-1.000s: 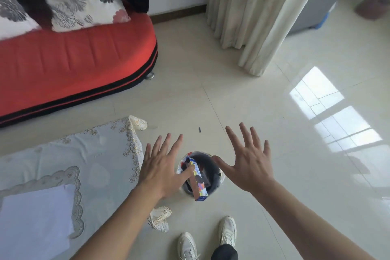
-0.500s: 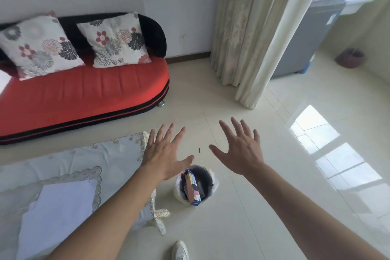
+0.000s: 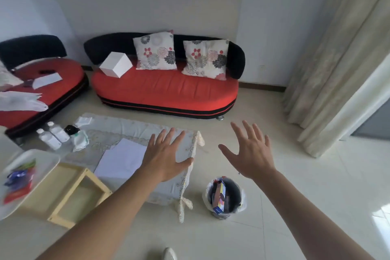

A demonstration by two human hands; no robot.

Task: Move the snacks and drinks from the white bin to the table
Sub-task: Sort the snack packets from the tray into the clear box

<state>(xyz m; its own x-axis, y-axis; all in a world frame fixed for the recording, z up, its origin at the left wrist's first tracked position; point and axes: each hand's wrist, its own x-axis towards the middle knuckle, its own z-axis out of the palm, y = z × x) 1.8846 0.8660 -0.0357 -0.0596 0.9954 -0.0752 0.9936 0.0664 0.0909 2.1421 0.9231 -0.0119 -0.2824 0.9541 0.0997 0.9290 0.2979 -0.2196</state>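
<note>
We hold both hands out in front, palms down, fingers spread wide. The left hand [image 3: 164, 154] hangs over the near right corner of the low table [image 3: 135, 129], its thumb at the table's edge; it grips nothing. The right hand [image 3: 251, 154] hangs over bare floor tile, well to the right of the table, and is likewise empty (contact with any surface cannot be confirmed for either hand).

The table carries a pale lace-edged cloth [image 3: 187, 188] that drapes off its corners. A sheet of white paper [image 3: 122, 158] lies flat on the cloth, just left of the left wrist. At the far left end of the table stand two small clear bottles with white caps [image 3: 52, 135], side by side, with a crumpled white wrapper [image 3: 80, 140] just beside them.

The small waste bin [image 3: 224, 198] stands on the floor, just right of the table's near corner and below the gap between the hands. It is lined with a clear plastic bag. A colourful carton [image 3: 219, 196] stands tilted inside it, its top end above the rim; the rest of the contents are dark and cannot be identified.

At the far left, a white tray [image 3: 48, 162] holds blurred red and blue packets [image 3: 18, 181]. It sits above a light wooden frame [image 3: 80, 194] on the floor.

A red sofa [image 3: 164, 91] with two floral cushions [image 3: 156, 50] stands beyond the table.
</note>
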